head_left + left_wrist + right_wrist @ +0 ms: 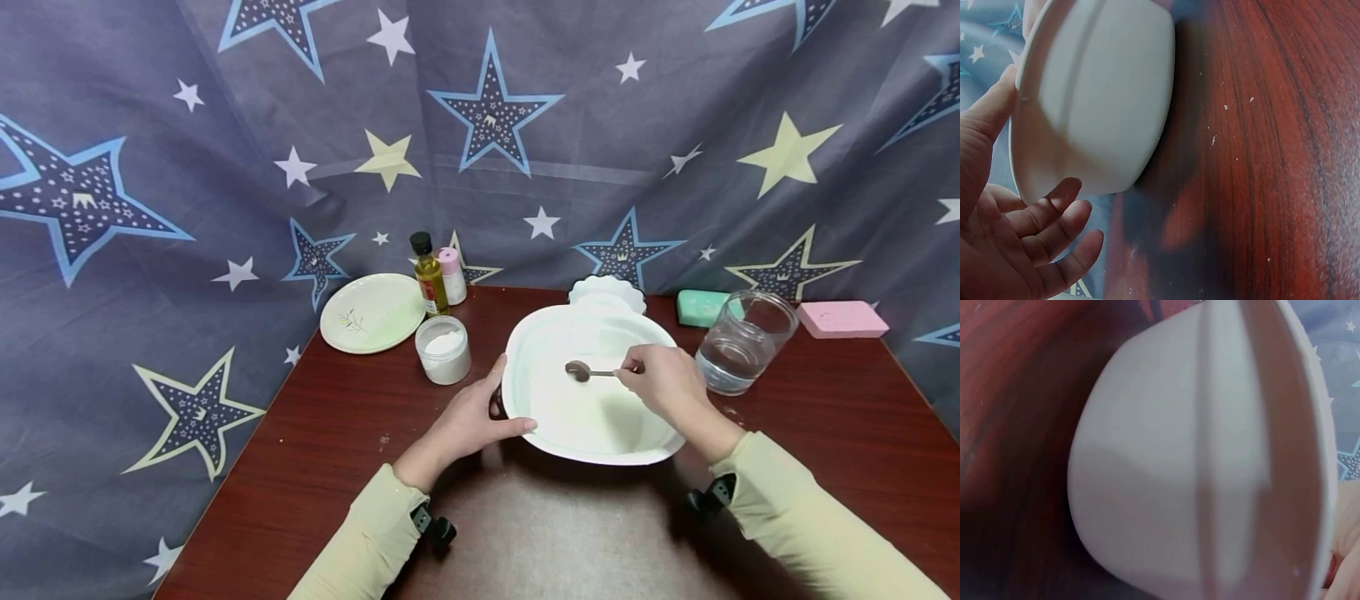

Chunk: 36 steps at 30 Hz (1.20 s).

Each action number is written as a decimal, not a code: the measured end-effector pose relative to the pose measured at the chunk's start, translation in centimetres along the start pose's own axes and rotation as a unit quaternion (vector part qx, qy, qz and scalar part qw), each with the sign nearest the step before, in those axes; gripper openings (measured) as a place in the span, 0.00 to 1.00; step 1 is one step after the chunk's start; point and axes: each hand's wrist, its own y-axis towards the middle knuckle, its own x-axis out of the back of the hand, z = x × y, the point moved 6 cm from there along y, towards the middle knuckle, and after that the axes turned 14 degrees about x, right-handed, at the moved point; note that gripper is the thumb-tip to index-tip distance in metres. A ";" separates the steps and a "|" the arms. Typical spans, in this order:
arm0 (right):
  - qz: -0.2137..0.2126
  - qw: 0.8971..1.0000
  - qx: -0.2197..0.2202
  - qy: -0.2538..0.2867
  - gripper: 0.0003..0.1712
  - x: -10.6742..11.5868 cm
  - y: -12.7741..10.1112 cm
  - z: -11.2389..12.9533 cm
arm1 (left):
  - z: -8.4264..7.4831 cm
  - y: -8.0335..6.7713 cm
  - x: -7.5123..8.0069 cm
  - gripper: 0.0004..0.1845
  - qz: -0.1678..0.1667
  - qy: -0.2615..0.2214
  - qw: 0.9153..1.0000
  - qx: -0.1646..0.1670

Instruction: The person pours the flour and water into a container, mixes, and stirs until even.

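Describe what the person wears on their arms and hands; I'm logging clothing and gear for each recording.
Both arms have long pale yellow-green sleeves. The left hand and right hand are bare, with no gloves. A small black device sits at each wrist, at the cuff edge.

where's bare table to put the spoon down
Bare wood lies left of the white bowl, in front of the powder jar and plate. Another patch lies right of the glass, before the pink sponge. The back edge is crowded.
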 end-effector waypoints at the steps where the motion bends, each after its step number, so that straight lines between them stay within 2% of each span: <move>1: -0.003 1.000 0.000 -0.002 0.06 0.3 -0.1 -0.1 | 0.0 0.0 0.0 0.58 0.000 0.000 1.000 0.000; 11: 0.007 0.999 -0.026 -0.031 0.05 2.0 -1.2 -1.8 | 0.0 -0.1 0.0 0.58 0.002 -0.002 1.000 0.003; 19: 0.023 0.999 -0.026 -0.041 0.04 3.1 -1.8 -2.1 | 0.0 -0.1 0.0 0.58 0.004 0.002 1.000 0.008; 27: 0.047 0.999 -0.008 -0.016 0.06 4.3 -2.4 -2.1 | -0.1 -0.1 -0.1 0.58 0.004 0.001 1.000 0.007; 36: 0.115 0.992 -0.002 0.046 0.07 4.1 -2.7 -2.2 | 0.0 -0.1 -0.1 0.58 0.004 0.002 1.000 0.008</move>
